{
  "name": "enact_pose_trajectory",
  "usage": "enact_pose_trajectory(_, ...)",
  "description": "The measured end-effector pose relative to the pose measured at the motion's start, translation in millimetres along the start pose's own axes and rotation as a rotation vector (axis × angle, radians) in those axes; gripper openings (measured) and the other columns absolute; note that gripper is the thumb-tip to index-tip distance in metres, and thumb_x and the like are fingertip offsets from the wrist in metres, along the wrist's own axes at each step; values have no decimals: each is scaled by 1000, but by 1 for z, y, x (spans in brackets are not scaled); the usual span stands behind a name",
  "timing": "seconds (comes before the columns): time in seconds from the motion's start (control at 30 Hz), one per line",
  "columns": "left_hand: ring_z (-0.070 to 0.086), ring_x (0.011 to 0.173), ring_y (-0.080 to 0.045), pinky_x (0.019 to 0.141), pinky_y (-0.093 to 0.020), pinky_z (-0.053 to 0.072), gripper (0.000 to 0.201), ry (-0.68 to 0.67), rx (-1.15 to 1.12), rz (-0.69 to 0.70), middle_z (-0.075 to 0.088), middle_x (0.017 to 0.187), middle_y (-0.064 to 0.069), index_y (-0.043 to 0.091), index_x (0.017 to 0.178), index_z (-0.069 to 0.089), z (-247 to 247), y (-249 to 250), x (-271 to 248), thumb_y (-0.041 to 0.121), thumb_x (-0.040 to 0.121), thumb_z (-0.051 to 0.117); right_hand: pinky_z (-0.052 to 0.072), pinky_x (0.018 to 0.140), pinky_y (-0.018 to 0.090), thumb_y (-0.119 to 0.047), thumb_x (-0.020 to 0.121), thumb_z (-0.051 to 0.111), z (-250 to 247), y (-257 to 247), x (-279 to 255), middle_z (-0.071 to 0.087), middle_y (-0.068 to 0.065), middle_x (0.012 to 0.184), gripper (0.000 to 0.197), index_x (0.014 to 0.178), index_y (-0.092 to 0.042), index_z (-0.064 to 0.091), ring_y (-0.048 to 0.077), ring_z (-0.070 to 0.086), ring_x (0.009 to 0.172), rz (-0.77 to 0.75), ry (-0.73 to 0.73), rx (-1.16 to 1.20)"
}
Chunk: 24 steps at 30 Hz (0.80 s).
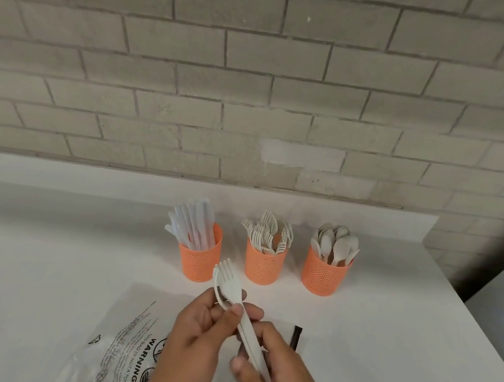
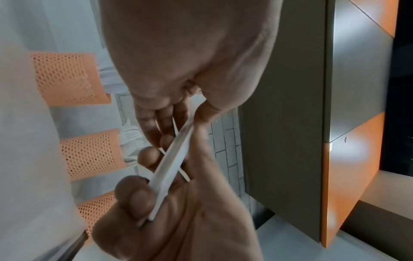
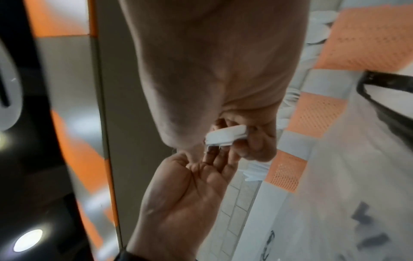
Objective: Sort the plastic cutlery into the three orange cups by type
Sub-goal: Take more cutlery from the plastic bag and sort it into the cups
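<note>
Both hands (image 1: 197,326) around forks (image 1: 229,285)

Three orange perforated cups (image 1: 262,266), off-white cutlery (image 1: 234,295), white table (image 1: 49,246)

Head view high, facing wall; wrist views close, sideways; all share orange cups (image 1: 264,266).

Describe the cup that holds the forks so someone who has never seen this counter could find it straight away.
Along the back of the white counter, below the brick wall, three orange mesh cups stand in a row. The fork cup is the middle one, straight beyond the person's hands. Pronged heads bristle from its top, while the left cup holds long flat knives and the right cup holds rounded spoon bowls.
</note>
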<state>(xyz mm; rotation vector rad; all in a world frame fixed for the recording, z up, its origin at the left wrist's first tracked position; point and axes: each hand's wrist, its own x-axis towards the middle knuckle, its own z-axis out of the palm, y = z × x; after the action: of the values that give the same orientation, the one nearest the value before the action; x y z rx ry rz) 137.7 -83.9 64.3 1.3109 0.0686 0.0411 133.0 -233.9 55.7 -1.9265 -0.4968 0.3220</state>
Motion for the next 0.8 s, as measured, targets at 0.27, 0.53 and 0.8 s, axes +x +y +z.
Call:
enact_pose_trajectory(0.27,58,61,-32,60,-39,47,29,-68,-138,-104,69,82,-23,7,112,68,2,-7,-2,22,89,59,57,68,34,-26,102,47,-1,4,-2,66,2,77,27,118,-38,66,17,63,66,74,32,243)
enact_pose_trajectory(0.53,49,55,-24,63,-35,39,35,-58,-108,-187,45,54,-3,5,84,65,2,-12,-2,40,87,66,48,77,25,-31,97,55,-34,-2,4,69,-17,78,24,81,-27,73,-2,59,74,62,-143,-72)
enact_pose_trajectory(0.8,68,67,-18,63,-29,56,49,-429,65,-133,71,83,-9,14,127,54,2,-13,-9,11,81,71,48,69,37,-37,83,73,-44,-9,16,61,9,95,28,108,-27,63,23,55,72,-62,-60,294)
